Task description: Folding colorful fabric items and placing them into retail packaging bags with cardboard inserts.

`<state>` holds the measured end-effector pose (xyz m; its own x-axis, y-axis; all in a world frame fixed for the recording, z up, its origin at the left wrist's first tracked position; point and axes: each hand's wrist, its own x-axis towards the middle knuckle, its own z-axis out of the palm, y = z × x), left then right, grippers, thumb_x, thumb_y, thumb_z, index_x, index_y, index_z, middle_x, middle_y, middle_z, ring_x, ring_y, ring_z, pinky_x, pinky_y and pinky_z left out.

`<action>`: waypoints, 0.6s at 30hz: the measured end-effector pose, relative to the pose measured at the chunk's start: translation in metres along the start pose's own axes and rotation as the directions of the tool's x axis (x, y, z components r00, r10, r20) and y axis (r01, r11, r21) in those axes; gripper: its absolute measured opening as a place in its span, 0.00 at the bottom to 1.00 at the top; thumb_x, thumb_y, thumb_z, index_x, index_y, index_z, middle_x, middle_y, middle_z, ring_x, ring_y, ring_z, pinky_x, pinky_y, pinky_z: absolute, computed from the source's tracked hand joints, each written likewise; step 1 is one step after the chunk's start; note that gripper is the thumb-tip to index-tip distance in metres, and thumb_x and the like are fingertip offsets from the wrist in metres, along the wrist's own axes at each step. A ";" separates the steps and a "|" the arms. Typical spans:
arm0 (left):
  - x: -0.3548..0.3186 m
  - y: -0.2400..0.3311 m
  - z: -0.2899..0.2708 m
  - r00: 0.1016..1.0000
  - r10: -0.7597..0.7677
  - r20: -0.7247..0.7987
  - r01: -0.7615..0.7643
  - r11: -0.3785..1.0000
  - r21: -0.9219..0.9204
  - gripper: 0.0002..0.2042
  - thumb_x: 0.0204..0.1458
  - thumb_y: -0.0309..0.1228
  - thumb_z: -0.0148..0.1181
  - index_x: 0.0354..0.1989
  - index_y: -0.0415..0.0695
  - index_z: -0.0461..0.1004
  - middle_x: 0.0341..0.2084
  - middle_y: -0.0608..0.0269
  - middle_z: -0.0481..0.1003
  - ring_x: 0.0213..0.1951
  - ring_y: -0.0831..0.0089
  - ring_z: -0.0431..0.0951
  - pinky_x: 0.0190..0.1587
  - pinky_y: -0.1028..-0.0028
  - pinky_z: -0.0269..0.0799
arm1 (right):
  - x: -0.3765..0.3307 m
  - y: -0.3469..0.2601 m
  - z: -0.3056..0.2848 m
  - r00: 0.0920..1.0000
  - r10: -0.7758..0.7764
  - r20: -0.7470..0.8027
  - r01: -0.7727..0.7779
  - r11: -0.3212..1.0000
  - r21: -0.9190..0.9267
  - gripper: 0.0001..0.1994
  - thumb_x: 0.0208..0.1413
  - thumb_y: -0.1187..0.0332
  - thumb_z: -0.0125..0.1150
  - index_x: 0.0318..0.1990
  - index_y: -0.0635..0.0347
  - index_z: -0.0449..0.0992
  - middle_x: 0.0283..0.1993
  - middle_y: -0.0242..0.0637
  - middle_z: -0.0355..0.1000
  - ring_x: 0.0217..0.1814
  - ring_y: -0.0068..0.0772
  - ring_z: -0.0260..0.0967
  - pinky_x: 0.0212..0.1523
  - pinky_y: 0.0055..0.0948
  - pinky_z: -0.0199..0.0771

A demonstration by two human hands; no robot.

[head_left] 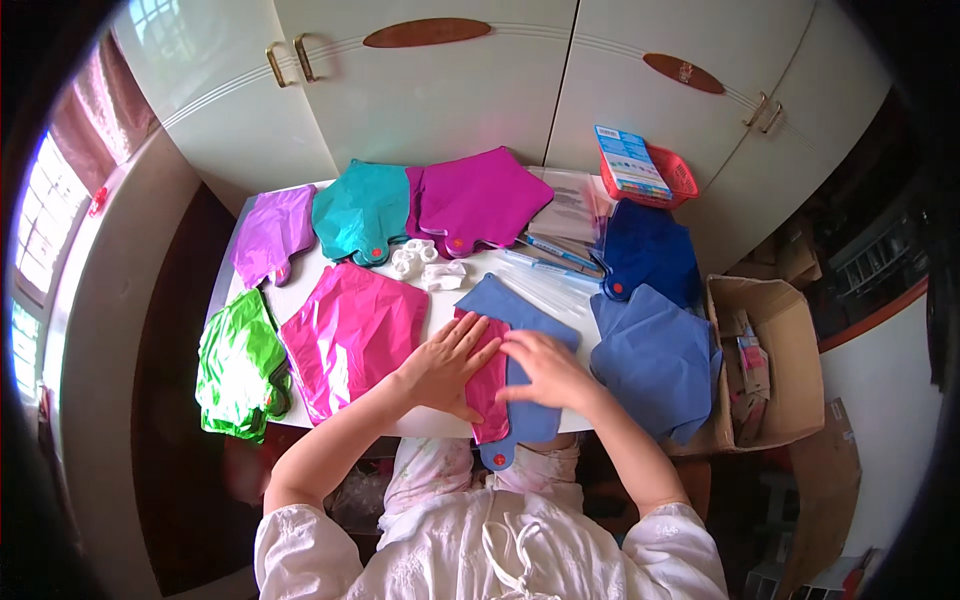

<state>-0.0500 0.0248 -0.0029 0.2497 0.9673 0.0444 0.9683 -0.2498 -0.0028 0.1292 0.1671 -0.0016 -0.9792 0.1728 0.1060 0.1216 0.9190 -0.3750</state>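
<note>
White table (445, 300), glossy foil balloons, left hand (445, 365) and right hand (545, 368) flat, fingers spread, on blue balloon (520, 310).

Both hands cover much of the pink and blue foil balloons (500, 400) at the worktop's near edge; small white pieces (425, 262) farther back are too small to identify.

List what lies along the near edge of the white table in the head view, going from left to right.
green foil balloon → pink foil balloon → left hand → right hand, both pressing a flat blue and pink balloon → dark blue foil balloon → open cardboard box beside the table.
</note>
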 end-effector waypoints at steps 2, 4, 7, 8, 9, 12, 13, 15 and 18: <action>0.001 0.005 -0.002 1.000 -0.003 0.016 0.002 1.000 0.021 0.58 0.29 0.74 0.53 0.65 0.41 0.51 0.63 0.40 0.52 0.65 0.43 0.49 0.65 0.51 0.44 | 0.002 0.013 -0.001 0.983 0.166 -0.074 -0.168 0.985 -0.028 0.34 0.44 0.46 0.64 0.50 0.65 0.67 0.56 0.45 0.61 0.60 0.47 0.57 0.59 0.40 0.58; 0.001 0.009 -0.004 0.999 -0.009 0.042 0.007 1.000 0.030 0.59 0.26 0.75 0.53 0.66 0.43 0.51 0.63 0.39 0.52 0.63 0.37 0.49 0.64 0.47 0.44 | 0.005 0.023 -0.001 0.955 0.258 -0.143 -0.272 0.959 -0.080 0.30 0.44 0.50 0.65 0.48 0.65 0.67 0.52 0.47 0.63 0.57 0.46 0.59 0.57 0.40 0.60; 0.001 0.017 -0.010 0.992 -0.050 0.114 0.049 0.999 0.010 0.61 0.24 0.73 0.57 0.66 0.43 0.49 0.64 0.40 0.47 0.64 0.35 0.44 0.64 0.45 0.40 | 0.012 0.024 -0.009 0.895 0.441 -0.071 -0.446 0.888 -0.113 0.32 0.43 0.50 0.66 0.49 0.66 0.65 0.50 0.51 0.64 0.57 0.47 0.60 0.56 0.39 0.61; 0.001 0.017 -0.010 0.993 -0.048 0.103 0.048 0.999 0.010 0.61 0.24 0.73 0.57 0.66 0.43 0.48 0.64 0.40 0.47 0.64 0.35 0.44 0.64 0.45 0.40 | 0.016 0.026 -0.011 0.881 0.472 -0.031 -0.473 0.879 -0.060 0.32 0.43 0.51 0.67 0.49 0.66 0.65 0.51 0.52 0.64 0.57 0.47 0.61 0.56 0.39 0.62; 0.000 0.017 -0.009 0.995 -0.047 0.092 0.047 0.999 0.009 0.61 0.23 0.73 0.56 0.66 0.43 0.48 0.64 0.40 0.47 0.64 0.35 0.44 0.64 0.44 0.40 | 0.018 0.030 -0.013 0.866 0.500 0.012 -0.500 0.866 -0.008 0.33 0.42 0.51 0.67 0.49 0.67 0.65 0.51 0.53 0.64 0.57 0.48 0.61 0.56 0.38 0.62; -0.001 0.017 -0.005 0.998 -0.037 0.056 0.035 0.999 0.033 0.61 0.23 0.75 0.55 0.66 0.43 0.50 0.64 0.40 0.48 0.63 0.33 0.46 0.63 0.43 0.43 | 0.026 0.033 -0.020 0.852 0.517 0.082 -0.523 0.847 0.090 0.32 0.41 0.52 0.67 0.47 0.69 0.66 0.52 0.56 0.66 0.56 0.50 0.64 0.55 0.37 0.64; -0.001 0.017 -0.005 0.999 -0.029 0.041 0.027 0.999 0.043 0.61 0.23 0.76 0.54 0.66 0.43 0.51 0.64 0.40 0.49 0.63 0.33 0.47 0.62 0.43 0.44 | 0.026 0.038 -0.014 0.874 0.485 0.031 -0.486 0.871 0.077 0.31 0.41 0.52 0.67 0.46 0.69 0.67 0.51 0.55 0.67 0.54 0.50 0.66 0.54 0.38 0.66; 0.000 0.016 -0.004 0.999 -0.026 0.036 0.025 0.999 0.040 0.61 0.23 0.76 0.54 0.66 0.43 0.51 0.64 0.40 0.49 0.63 0.33 0.47 0.62 0.42 0.44 | 0.023 0.047 -0.009 0.889 0.458 -0.008 -0.450 0.877 0.168 0.30 0.41 0.53 0.66 0.46 0.69 0.68 0.49 0.54 0.69 0.52 0.49 0.68 0.52 0.38 0.67; -0.001 0.016 -0.004 0.997 -0.040 0.059 0.039 0.999 0.009 0.61 0.24 0.74 0.56 0.66 0.43 0.49 0.64 0.39 0.48 0.64 0.34 0.45 0.63 0.43 0.41 | 0.023 0.050 -0.011 0.880 0.471 0.063 -0.448 0.778 0.440 0.27 0.42 0.56 0.65 0.46 0.67 0.69 0.49 0.53 0.70 0.51 0.48 0.68 0.52 0.36 0.67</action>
<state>-0.0348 0.0196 0.0014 0.2110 0.9774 -0.0145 0.9774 -0.2111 -0.0098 0.1145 0.2212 -0.0082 -0.8144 0.5629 -0.1413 0.4623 0.4820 -0.7443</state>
